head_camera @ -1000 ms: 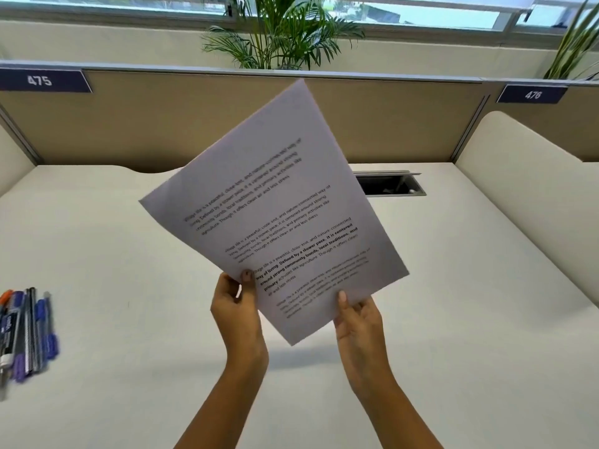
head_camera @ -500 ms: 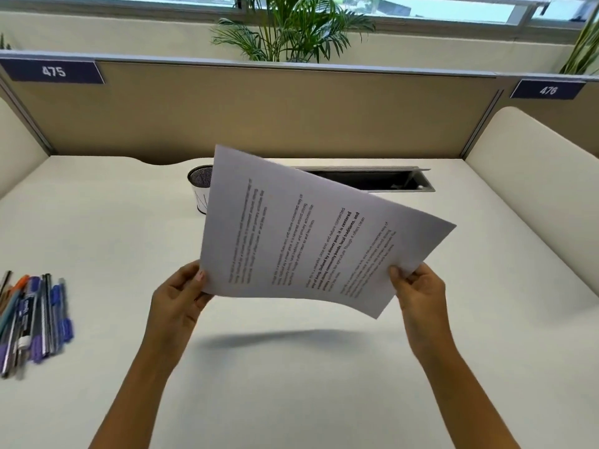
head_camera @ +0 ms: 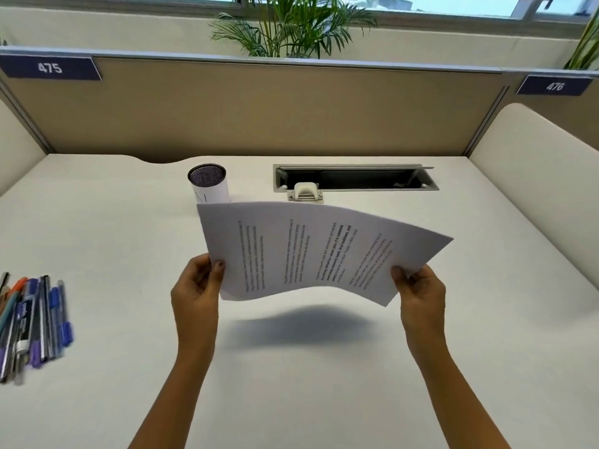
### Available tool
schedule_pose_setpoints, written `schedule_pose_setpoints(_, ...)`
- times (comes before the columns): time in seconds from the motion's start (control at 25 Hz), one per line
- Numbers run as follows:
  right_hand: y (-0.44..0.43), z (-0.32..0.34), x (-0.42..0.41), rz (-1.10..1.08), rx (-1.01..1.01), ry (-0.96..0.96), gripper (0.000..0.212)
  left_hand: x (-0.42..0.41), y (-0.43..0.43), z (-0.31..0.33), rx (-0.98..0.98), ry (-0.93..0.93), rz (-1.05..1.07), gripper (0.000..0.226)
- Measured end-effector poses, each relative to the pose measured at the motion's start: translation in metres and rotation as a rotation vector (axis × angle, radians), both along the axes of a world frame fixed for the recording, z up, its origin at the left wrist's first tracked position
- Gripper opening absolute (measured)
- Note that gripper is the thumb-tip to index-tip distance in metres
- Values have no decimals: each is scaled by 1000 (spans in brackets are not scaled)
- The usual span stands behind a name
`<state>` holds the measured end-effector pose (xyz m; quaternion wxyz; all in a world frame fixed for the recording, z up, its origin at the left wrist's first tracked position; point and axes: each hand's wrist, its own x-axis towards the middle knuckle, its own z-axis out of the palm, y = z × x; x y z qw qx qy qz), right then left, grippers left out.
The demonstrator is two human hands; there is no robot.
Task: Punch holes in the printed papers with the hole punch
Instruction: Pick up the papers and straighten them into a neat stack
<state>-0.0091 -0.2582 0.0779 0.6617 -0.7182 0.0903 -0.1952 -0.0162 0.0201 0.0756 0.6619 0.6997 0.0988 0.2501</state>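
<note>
Your hands pinch the sagging printed papers by their ends; they may slide uneven before reaching the far hole punch.

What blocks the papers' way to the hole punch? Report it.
Nothing visible does. The papers, gripped by left hand and right hand, hang just short of the hole punch; the mesh cup stands to its left.

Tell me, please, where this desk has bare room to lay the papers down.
The widest bare patch of desk lies right of the right hand holding the papers, up to the side partition. Another lies between the left hand and the pens at the left edge. The back middle is crowded: mesh cup, hole punch and cable slot.
</note>
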Motion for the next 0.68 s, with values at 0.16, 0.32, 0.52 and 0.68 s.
schedule_pose_setpoints(0.16, 1, -30, 1, 10, -104, 118, 11, 0, -6, -30, 8, 128, -26, 17)
schedule_pose_setpoints(0.32, -1, -31, 3, -34, -37, 119, 11, 0, -9, -30, 14, 115, 23, 14)
schedule_pose_setpoints(0.52, -1, -36, 5, 2, -34, 131, 19, 0, -8, -37, 41, 139, -20, 13)
schedule_pose_setpoints(0.68, -2, -37, 9, -17, -21, 103, 23, 1, -5, -43, 36, 144, -31, 20)
